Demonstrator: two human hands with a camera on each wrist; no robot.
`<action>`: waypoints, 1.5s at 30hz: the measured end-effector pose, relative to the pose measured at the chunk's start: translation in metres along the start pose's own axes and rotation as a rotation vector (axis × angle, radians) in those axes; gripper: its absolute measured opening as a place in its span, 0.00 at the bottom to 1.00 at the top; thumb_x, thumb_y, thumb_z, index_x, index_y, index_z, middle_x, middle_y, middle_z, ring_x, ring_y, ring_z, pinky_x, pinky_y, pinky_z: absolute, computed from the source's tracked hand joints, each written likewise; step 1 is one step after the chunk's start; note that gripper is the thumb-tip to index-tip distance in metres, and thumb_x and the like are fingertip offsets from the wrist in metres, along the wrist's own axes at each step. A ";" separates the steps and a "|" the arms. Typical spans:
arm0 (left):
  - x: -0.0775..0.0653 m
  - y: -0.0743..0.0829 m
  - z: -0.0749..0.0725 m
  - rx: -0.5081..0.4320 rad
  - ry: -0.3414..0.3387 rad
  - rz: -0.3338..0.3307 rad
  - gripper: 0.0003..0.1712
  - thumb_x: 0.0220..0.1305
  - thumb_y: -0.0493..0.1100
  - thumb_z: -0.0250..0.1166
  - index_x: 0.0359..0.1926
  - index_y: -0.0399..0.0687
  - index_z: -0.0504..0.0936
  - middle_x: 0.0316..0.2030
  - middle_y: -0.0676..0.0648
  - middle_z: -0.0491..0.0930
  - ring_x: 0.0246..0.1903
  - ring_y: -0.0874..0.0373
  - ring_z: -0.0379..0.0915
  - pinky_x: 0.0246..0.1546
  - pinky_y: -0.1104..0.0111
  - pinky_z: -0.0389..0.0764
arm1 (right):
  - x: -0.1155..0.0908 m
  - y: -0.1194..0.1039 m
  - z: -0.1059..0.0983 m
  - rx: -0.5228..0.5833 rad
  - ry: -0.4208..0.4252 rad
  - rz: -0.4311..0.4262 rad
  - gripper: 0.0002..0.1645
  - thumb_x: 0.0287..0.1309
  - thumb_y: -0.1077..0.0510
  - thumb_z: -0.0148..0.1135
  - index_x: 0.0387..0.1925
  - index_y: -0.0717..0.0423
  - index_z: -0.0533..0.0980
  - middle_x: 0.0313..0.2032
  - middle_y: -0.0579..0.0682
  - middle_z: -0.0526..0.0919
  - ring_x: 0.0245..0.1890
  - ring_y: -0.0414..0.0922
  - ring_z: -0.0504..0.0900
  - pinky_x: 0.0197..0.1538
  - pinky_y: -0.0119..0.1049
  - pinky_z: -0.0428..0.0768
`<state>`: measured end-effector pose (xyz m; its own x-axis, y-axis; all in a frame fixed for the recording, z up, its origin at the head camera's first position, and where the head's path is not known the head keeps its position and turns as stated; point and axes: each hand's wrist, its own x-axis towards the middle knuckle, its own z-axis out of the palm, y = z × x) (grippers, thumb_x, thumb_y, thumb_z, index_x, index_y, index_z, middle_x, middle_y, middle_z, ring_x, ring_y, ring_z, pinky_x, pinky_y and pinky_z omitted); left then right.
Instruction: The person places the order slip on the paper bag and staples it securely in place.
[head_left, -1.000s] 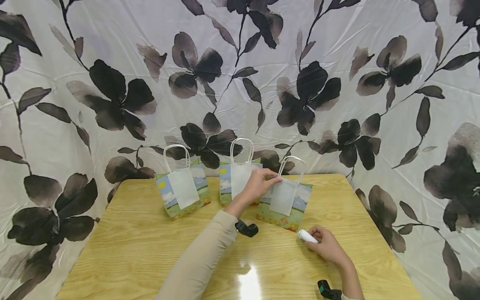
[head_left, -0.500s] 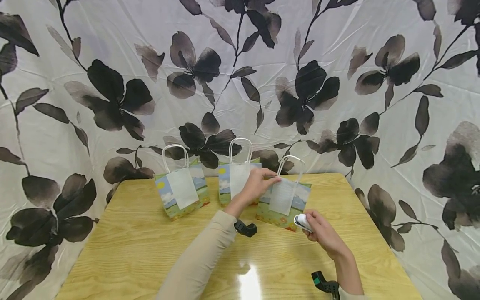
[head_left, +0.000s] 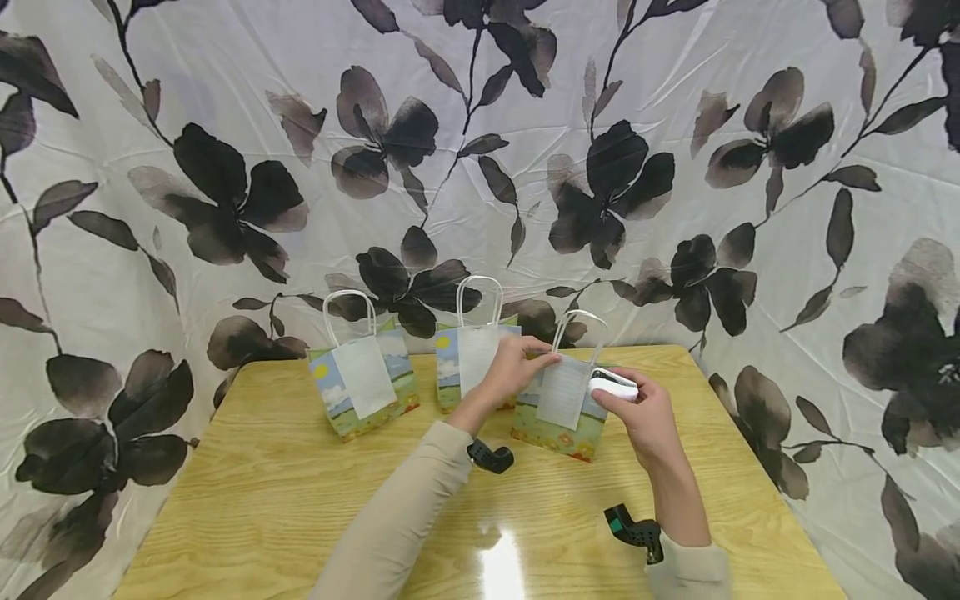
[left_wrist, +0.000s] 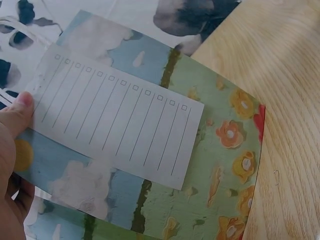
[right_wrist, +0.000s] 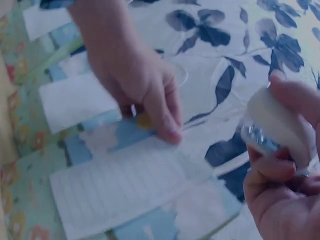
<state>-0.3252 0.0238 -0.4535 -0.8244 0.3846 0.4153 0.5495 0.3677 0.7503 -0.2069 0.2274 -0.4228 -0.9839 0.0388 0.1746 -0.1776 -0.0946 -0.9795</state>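
Observation:
My left hand (head_left: 513,367) pinches the top edge of a lined checklist paper (left_wrist: 120,112) against the right-hand gift bag (head_left: 555,437), thumb on the paper's corner. The bag has a painted meadow print and white handles. My right hand (head_left: 651,417) grips a small white stapler (head_left: 615,385) at the bag's upper right edge. In the right wrist view the stapler (right_wrist: 280,122) shows its metal side, its mouth apart from the paper. Part of the bag's right side is hidden behind the right hand and stapler.
Two similar gift bags stand to the left, one in the middle (head_left: 450,375) and one farther left (head_left: 341,400), each with a white paper on its front. A loose staple (left_wrist: 276,176) lies on the wooden table (head_left: 262,500). Floral cloth (head_left: 480,208) hangs behind.
My right hand has lifted the stapler from low beside the bag up to its upper right edge, turning it on the way. The left hand stays at the paper's top.

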 end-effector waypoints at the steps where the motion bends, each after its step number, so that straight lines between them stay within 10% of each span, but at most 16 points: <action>1: 0.000 0.000 0.000 -0.001 0.002 0.001 0.11 0.61 0.46 0.69 0.40 0.45 0.89 0.38 0.50 0.85 0.39 0.60 0.80 0.40 0.71 0.78 | 0.002 -0.002 0.002 0.000 0.020 -0.004 0.24 0.53 0.72 0.68 0.51 0.76 0.72 0.43 0.53 0.77 0.41 0.43 0.79 0.41 0.32 0.80; 12: -0.001 0.002 0.000 0.010 0.000 -0.004 0.12 0.62 0.46 0.68 0.41 0.44 0.89 0.39 0.49 0.85 0.40 0.59 0.80 0.39 0.71 0.79 | 0.022 -0.010 0.028 0.235 -0.053 -0.128 0.20 0.59 0.75 0.61 0.52 0.71 0.68 0.44 0.57 0.79 0.34 0.46 0.85 0.29 0.32 0.82; 28: 0.000 0.002 0.000 0.023 0.006 0.024 0.11 0.62 0.44 0.68 0.40 0.42 0.89 0.38 0.47 0.85 0.39 0.58 0.81 0.36 0.73 0.79 | 0.041 0.003 0.044 -0.493 0.065 -0.200 0.21 0.52 0.63 0.74 0.47 0.65 0.77 0.38 0.61 0.82 0.29 0.46 0.83 0.25 0.29 0.76; 38: -0.002 0.003 -0.002 0.016 0.006 0.034 0.10 0.63 0.43 0.68 0.41 0.42 0.89 0.36 0.49 0.85 0.36 0.61 0.80 0.35 0.72 0.78 | 0.045 0.009 0.047 -0.612 0.033 -0.204 0.19 0.56 0.60 0.72 0.46 0.63 0.74 0.23 0.56 0.83 0.19 0.54 0.83 0.15 0.33 0.70; 45: -0.001 0.004 -0.004 0.006 -0.003 0.035 0.10 0.63 0.43 0.68 0.40 0.42 0.89 0.35 0.50 0.85 0.34 0.62 0.79 0.34 0.73 0.78 | 0.049 0.010 0.044 -0.719 -0.043 -0.153 0.25 0.59 0.58 0.70 0.53 0.63 0.71 0.45 0.64 0.81 0.15 0.45 0.80 0.19 0.35 0.76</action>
<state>-0.3226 0.0215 -0.4496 -0.8043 0.3998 0.4396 0.5786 0.3588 0.7324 -0.2582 0.1841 -0.4192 -0.9516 -0.0409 0.3045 -0.2698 0.5849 -0.7649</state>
